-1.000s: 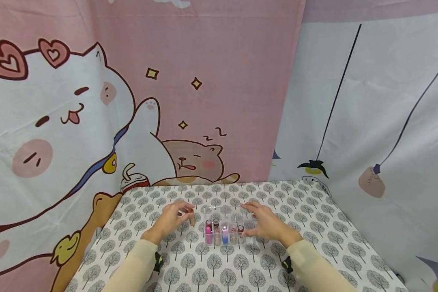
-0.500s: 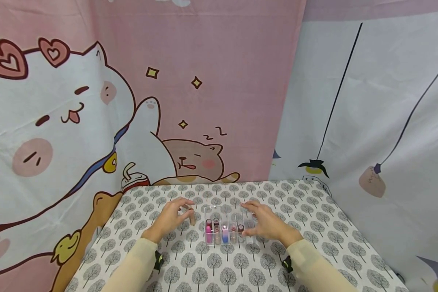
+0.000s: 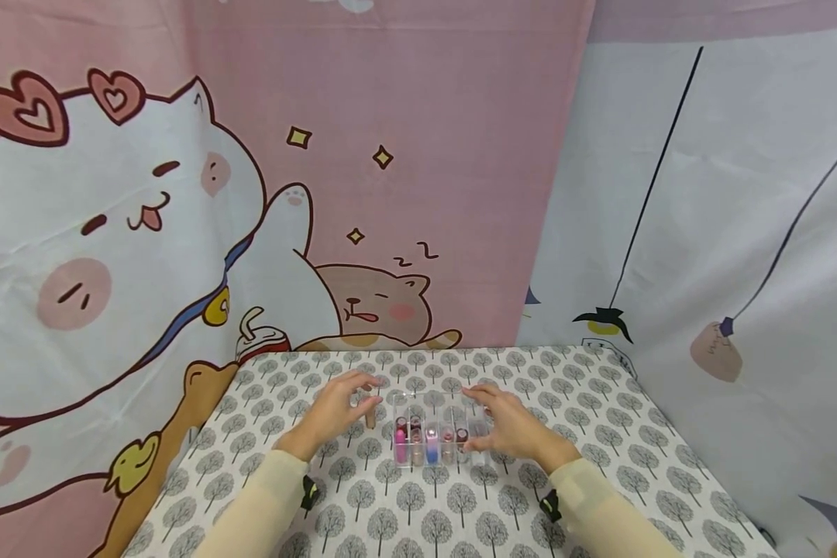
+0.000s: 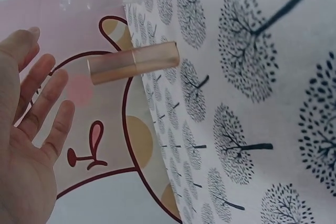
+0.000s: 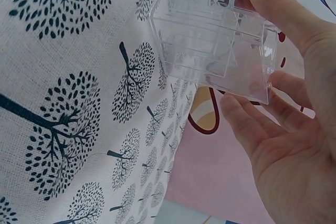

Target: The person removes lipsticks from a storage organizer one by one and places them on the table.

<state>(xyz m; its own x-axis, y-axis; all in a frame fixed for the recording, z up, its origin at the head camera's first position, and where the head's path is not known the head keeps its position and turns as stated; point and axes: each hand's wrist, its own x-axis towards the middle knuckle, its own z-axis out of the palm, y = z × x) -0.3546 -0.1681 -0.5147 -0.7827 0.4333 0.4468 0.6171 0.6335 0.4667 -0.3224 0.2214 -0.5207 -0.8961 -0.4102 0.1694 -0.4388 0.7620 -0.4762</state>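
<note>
A lipstick tube [image 3: 370, 418] with a brownish upper part and a paler gold base stands upright on the table, left of the clear lipstick organizer [image 5: 220, 51]. My left hand [image 3: 336, 404] is around its top, thumb and fingers spread. In the left wrist view those fingers [image 4: 44, 90] are apart from the lipstick tube [image 4: 134, 64]. At the organizer's right end my right hand [image 3: 514, 425] holds it, thumb on the near side and fingers at the back. Several lipsticks stand in its compartments, among them a bright pink one [image 3: 401, 447] and a pink-and-blue one [image 3: 432, 445].
A white cloth with grey trees covers the table [image 3: 418, 511]. Behind it hangs a pink curtain [image 3: 460, 194] with cartoon animals, and a pale curtain [image 3: 642, 194] hangs on the right. Table shows in front of the organizer and on both sides.
The left hand's thumb and fingers have spread from the lipstick tube, which stays standing on the table. The right hand remains at the organizer. The head view has shifted slightly.
</note>
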